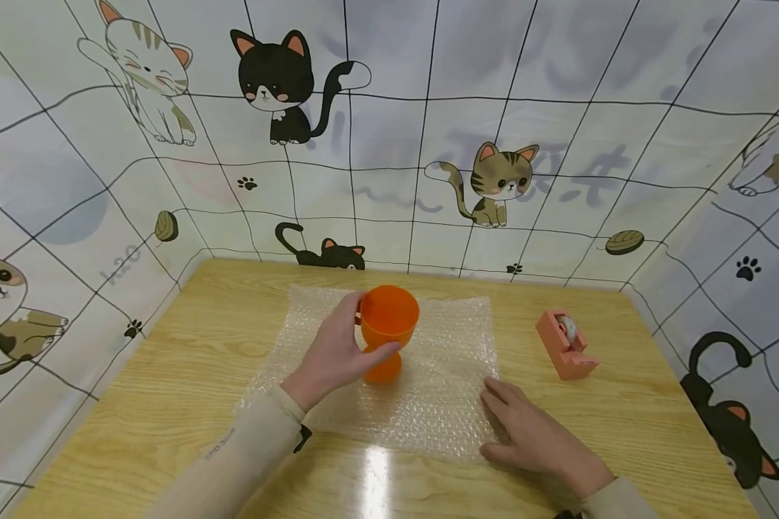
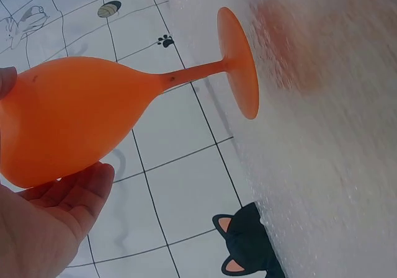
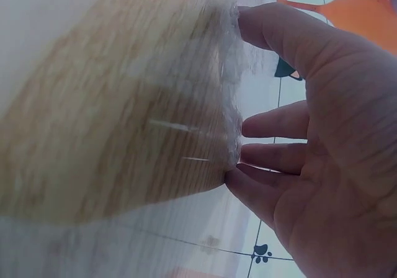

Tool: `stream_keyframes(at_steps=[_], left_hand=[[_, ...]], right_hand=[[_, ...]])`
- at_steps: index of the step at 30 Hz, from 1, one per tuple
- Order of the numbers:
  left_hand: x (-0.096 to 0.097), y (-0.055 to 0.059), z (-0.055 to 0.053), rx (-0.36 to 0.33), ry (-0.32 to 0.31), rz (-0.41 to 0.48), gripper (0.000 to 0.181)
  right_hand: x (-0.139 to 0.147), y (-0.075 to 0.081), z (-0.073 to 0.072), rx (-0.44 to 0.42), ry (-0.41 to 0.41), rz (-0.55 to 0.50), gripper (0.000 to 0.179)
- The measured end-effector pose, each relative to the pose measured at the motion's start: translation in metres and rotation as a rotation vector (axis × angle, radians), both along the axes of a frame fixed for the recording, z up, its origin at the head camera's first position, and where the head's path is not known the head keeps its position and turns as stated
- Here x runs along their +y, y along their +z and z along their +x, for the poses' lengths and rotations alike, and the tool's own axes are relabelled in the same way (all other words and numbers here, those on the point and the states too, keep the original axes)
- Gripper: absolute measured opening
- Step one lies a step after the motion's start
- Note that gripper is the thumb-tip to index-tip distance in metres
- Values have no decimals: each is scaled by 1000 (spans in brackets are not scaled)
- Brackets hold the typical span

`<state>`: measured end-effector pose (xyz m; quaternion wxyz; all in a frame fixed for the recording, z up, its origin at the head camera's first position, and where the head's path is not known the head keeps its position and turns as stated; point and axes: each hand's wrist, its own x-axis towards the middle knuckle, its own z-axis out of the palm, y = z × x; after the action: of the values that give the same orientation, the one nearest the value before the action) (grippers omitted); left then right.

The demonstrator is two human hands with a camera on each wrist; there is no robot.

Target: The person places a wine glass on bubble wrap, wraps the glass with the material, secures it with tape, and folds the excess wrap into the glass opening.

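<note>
An orange plastic goblet [image 1: 389, 317] is held upright by my left hand [image 1: 337, 353], thumb and fingers around its bowl. In the left wrist view the goblet's foot [image 2: 239, 64] hangs just above a sheet of bubble wrap [image 2: 335, 166]. That clear sheet lies spread on the wooden table in the head view. My right hand [image 1: 526, 432] rests with its fingertips on the sheet's right edge. Seen from the right wrist, its fingers [image 3: 273, 157] are extended and touch the bubble wrap [image 3: 231, 98] from above, thumb apart from them.
A pink tape dispenser [image 1: 565, 346] with a roll of clear tape stands on the table [image 1: 188, 346] to the right of the bubble wrap. Behind and at both sides rise cloth walls [image 1: 389, 144] printed with cats and grid lines.
</note>
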<state>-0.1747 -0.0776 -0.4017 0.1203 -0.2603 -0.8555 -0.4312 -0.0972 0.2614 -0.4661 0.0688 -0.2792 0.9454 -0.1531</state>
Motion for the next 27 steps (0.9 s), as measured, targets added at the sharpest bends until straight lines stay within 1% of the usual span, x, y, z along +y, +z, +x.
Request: stream_keyframes(at_steps=[7, 13, 18, 23, 27], left_hand=[[13, -1, 2, 9, -46, 2, 77], [25, -2, 4, -15, -87, 12, 78], [34, -1, 7, -31, -100, -2, 77], [43, 0, 10, -71, -110, 2, 76], [48, 2, 12, -73, -127, 9, 76]], right_hand=[[2, 0, 0, -5, -11, -7, 81], [2, 0, 0, -33, -27, -17, 81], [2, 0, 0, -50, -41, -33, 82], [3, -2, 0, -26, -42, -44, 83], [4, -3, 0, -17, -38, -48, 84]])
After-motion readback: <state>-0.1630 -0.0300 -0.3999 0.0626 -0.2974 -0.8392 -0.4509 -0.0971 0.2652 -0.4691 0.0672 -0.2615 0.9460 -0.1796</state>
